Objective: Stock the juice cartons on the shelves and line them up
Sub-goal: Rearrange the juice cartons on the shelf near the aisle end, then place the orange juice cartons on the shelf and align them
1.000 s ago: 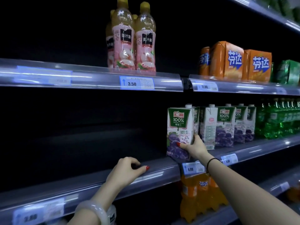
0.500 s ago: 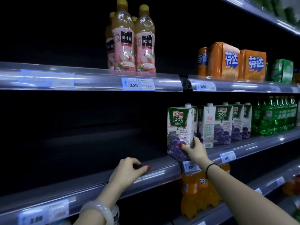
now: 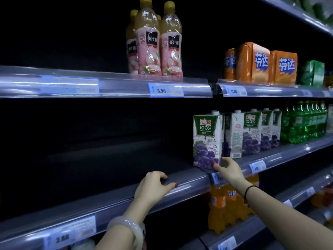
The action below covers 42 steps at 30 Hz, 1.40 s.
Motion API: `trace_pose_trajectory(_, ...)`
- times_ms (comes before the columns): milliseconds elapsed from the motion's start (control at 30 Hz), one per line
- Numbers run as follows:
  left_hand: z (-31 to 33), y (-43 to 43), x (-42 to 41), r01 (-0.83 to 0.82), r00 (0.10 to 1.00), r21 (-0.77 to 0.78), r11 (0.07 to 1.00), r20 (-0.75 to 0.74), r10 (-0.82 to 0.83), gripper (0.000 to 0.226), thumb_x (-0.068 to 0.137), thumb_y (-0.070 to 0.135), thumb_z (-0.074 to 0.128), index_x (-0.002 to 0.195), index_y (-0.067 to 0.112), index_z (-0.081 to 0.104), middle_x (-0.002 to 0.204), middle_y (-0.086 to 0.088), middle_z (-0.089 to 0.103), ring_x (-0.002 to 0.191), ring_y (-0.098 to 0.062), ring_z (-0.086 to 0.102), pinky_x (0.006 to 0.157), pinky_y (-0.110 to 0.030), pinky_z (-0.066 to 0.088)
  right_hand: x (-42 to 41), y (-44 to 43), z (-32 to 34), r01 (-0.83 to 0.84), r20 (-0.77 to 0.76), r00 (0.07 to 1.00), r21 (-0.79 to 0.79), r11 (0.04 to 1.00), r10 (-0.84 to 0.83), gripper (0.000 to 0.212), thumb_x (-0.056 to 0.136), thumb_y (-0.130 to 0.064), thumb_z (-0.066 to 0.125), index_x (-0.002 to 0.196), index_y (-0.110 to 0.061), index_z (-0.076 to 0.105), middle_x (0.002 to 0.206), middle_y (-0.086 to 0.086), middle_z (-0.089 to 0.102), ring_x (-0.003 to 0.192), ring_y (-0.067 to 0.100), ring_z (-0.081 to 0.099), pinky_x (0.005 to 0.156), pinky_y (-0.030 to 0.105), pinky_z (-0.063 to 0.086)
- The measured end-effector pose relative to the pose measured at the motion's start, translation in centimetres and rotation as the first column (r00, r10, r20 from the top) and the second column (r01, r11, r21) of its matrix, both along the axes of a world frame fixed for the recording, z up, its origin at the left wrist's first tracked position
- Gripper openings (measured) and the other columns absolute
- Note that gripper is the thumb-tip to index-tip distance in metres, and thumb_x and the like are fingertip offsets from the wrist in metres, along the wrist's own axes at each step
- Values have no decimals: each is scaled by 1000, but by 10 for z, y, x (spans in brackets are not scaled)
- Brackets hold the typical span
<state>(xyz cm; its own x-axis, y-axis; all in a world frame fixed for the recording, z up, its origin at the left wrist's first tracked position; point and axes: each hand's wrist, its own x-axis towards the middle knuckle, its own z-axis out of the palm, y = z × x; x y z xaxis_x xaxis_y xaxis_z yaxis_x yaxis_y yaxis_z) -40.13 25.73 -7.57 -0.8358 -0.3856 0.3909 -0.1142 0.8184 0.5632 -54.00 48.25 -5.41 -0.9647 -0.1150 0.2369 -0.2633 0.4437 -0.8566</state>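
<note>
A grape juice carton (image 3: 207, 138), white with a green top and purple grapes, stands upright at the front edge of the middle shelf (image 3: 108, 204). My right hand (image 3: 229, 170) grips its lower right corner, thumb on the front face. Right of it, several more grape cartons (image 3: 251, 134) stand in a row; the nearest shows its side panel. My left hand (image 3: 153, 188) is curled over the shelf's front rail, left of the carton. The dark shelf space left of the carton holds nothing I can see.
Pink-labelled juice bottles (image 3: 155, 44) and orange soda packs (image 3: 255, 64) stand on the upper shelf, beside a green pack (image 3: 313, 73). Green bottles (image 3: 304, 121) follow the carton row. Orange soda bottles (image 3: 225, 204) fill the shelf below my right arm.
My right hand has slid down the front carton's side to its bottom corner. The left hand has stayed on the rail.
</note>
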Motion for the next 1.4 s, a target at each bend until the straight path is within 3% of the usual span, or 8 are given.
trace_pose_trajectory(267,10,-5,34,98,990,0,995,104,-97,65,68,48,76,122,17,59,124,2,59,110,-12,56,95,-29,47,46,-1,3,-80,-50,995,123,989,87,52,86,-27,65,132,-12,47,134,9,53,123,30,50,102,46,40)
trace_pose_trajectory(467,15,-12,91,-49,995,-5,999,91,50,58,72,42,74,119,13,59,119,-2,61,110,-18,57,95,-34,47,81,-16,21,-313,-31,947,134,940,320,55,83,-23,69,131,-5,49,134,10,54,121,24,51,95,29,39)
trace_pose_trajectory(667,19,4,164,-172,984,-32,985,32,173,36,79,31,64,111,14,62,114,-3,61,111,-18,56,86,-23,43,126,-50,22,-499,17,864,156,853,502,48,81,-23,73,121,-4,55,118,13,61,110,26,58,99,38,46)
trace_pose_trajectory(767,9,0,214,-237,970,-7,972,60,237,15,76,28,64,85,16,62,92,-4,66,94,-19,62,76,-27,46,161,-81,18,-591,19,803,159,791,596,43,80,-23,73,117,-7,56,108,11,64,99,25,62,91,37,50)
trace_pose_trajectory(933,8,-27,310,-445,896,52,894,16,444,17,74,25,68,79,9,64,79,-9,68,75,-20,62,71,-32,50,246,-137,19,-766,50,642,90,637,765,41,83,-10,69,119,2,53,94,17,64,82,25,61,80,36,49)
trace_pose_trajectory(1133,18,-71,409,-566,814,117,816,-76,575,19,71,27,67,82,14,61,79,-3,65,78,-21,64,72,-35,52,346,-206,23,-871,50,490,62,487,870,43,84,-14,69,121,-2,51,103,16,63,85,21,58,64,21,44)
trace_pose_trajectory(1233,12,-97,451,-600,786,127,790,-89,612,14,74,27,70,75,23,57,74,3,62,76,-15,63,71,-29,50,387,-244,23,-893,39,448,64,445,893,43,82,-16,71,119,-4,52,97,11,62,83,20,58,66,22,44)
trace_pose_trajectory(1400,12,-159,537,-645,752,132,753,-63,656,21,78,28,71,91,14,63,83,4,63,82,-11,60,72,-23,47,471,-323,19,-911,24,411,51,410,911,48,80,-17,73,121,-4,52,95,8,60,82,19,59,69,26,46)
